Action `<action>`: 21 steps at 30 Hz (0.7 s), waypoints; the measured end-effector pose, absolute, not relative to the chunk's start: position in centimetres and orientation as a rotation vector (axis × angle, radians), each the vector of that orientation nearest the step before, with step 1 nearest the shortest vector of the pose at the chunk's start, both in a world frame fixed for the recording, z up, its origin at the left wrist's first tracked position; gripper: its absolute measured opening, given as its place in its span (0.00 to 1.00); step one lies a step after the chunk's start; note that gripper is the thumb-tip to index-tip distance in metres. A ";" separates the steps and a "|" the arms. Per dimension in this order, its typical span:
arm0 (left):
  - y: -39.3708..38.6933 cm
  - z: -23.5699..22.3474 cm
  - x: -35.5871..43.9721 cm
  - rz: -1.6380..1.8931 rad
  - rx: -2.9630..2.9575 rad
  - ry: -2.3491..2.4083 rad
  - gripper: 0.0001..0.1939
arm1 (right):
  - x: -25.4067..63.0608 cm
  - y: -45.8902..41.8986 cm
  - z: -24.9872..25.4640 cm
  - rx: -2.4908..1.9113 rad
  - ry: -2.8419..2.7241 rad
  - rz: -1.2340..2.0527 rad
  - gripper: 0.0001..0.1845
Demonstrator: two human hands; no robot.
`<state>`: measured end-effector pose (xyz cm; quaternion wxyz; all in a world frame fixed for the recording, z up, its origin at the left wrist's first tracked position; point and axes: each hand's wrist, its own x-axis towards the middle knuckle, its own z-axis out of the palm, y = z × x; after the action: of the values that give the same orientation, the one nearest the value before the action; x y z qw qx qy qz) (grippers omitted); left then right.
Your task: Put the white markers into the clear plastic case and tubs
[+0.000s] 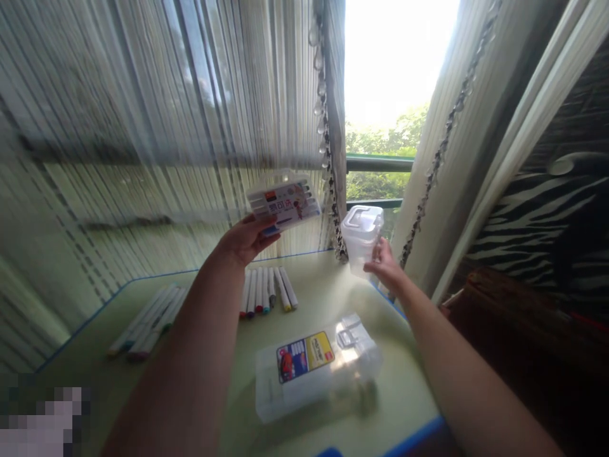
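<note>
My left hand (251,238) grips a flat clear case of markers (290,202) with a printed label, held up above the far side of the table. In my right hand (383,263) is an upright translucent plastic box (362,238) with a handle on its lid, raised near the table's far right corner. A second translucent marker box (316,368), with a blue and yellow car label, lies on the table between my forearms. Several white markers (266,291) with coloured ends lie in a row beyond it. More white markers (147,322) lie to the left, partly hidden by my left arm.
The pale green table (404,406) has a blue edge. Striped string curtains (143,127) hang along its far side, and a window with a green railing (380,164) opens at the back right. A dark zebra-patterned surface (537,216) is at the right.
</note>
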<state>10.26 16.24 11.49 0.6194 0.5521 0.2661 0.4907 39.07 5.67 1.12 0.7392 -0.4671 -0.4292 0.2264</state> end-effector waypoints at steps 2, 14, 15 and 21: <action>15.6 12.4 10.3 1.180 1.271 0.635 0.16 | 38.8 4.7 2.1 -1.144 -1.211 0.687 0.34; 12.9 12.7 13.2 1.033 1.342 0.554 0.18 | 34.0 2.1 3.4 -1.526 -2.022 0.681 0.43; 12.8 12.6 13.5 1.017 1.357 0.529 0.18 | 34.1 2.1 3.5 -1.513 -2.036 0.732 0.43; 13.4 11.3 14.1 0.907 1.378 0.493 0.17 | 34.2 2.3 3.7 -1.498 -2.127 0.809 0.42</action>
<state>14.05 13.39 11.28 0.6517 0.6070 0.2173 0.3995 34.20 2.32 3.72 0.2069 -0.5380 -0.7638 0.2905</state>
